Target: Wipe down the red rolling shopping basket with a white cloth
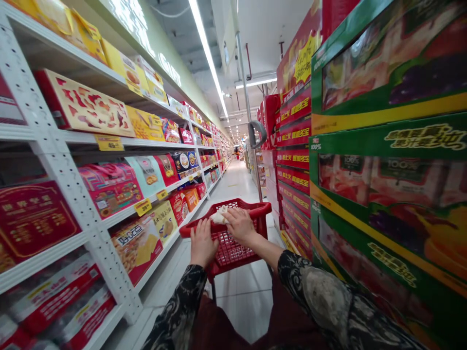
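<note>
Left hand (203,244) and right hand (241,227), half-closed, gripped the rim of one red shopping cart (251,209), lower center, beside one white packet (220,215).

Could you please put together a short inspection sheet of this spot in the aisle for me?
surface: white tiled floor runs along the aisle beneath the cart.
job's things: a red shopping cart with a mesh basket; its cart handle lies under both hands.
clutter: a crumpled white item sits at the handle between the hands.
grippers: the left hand and right hand both grip the cart handle.
cables: nothing seen.
surroundings: white metal shelves of boxed goods on the left, stacked green boxes and red boxes on the right, ceiling lights overhead.
</note>
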`<state>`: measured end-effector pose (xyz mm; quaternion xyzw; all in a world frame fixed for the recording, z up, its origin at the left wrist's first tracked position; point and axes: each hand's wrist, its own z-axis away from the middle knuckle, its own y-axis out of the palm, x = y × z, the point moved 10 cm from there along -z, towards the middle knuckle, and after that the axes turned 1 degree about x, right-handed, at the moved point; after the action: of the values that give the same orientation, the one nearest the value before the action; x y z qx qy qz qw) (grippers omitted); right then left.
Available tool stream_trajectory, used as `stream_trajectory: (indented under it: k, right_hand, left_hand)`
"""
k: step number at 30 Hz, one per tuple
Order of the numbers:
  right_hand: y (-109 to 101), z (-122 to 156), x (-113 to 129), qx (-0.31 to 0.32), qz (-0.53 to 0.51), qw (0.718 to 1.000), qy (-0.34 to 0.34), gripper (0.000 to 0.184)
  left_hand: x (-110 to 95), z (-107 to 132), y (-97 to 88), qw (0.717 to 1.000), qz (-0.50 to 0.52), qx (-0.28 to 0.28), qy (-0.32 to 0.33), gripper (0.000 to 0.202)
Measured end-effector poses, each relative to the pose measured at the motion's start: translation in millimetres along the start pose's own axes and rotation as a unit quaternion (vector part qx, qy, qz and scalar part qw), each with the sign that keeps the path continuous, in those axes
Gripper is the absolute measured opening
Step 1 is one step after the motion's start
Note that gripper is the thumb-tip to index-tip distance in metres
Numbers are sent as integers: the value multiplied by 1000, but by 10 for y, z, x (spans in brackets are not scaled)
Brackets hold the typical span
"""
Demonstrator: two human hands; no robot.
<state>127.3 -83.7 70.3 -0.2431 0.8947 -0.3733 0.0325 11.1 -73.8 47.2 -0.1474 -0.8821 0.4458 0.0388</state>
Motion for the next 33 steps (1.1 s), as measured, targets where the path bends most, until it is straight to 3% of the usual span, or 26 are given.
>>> stream_trajectory:
  k: [2,7,10,14,17,20,24,26,29,33]
  right_hand:
    - [-33,8,-149,3,-5,1000,20,37]
    - [-213,99,-736,-18,19,986,164,35]
    - [-154,52,-617,-5,2,990,142,37]
    - [11,-57,-42,12,-32,999,19,39]
    - [39,-67,154,10,-42,999,-21,38]
    - [-46,-24,-59,-1,-43,999,9,36]
    - [-261,86,-692,-12,-18,993,120,29]
    - [-337,129,-887,-8,1,988,152,27]
    - [-345,137,-846,-4,12,990,143,28]
    - [-213,104,-494,-12,-10,996,90,37]
  left_hand:
    - [44,31,-7,1000,-1,-2,3,60]
    - [46,114,-41,1000,8,-7,0,61]
    - [11,132,-68,1000,4,-22,-18,59]
    - [-31,134,-73,1000,-6,-19,-22,59]
    - [-67,146,-84,1000,-12,-9,-6,60]
    - [-106,177,-94,1000,-14,0,8,61]
    - [-137,210,-113,1000,-7,-1,5,59]
    - [-150,192,-125,1000,-4,-2,-8,58]
    - [-220,106,-146,1000,0,-2,-25,57]
    - [-476,-22,-95,999,17,24,15,60]
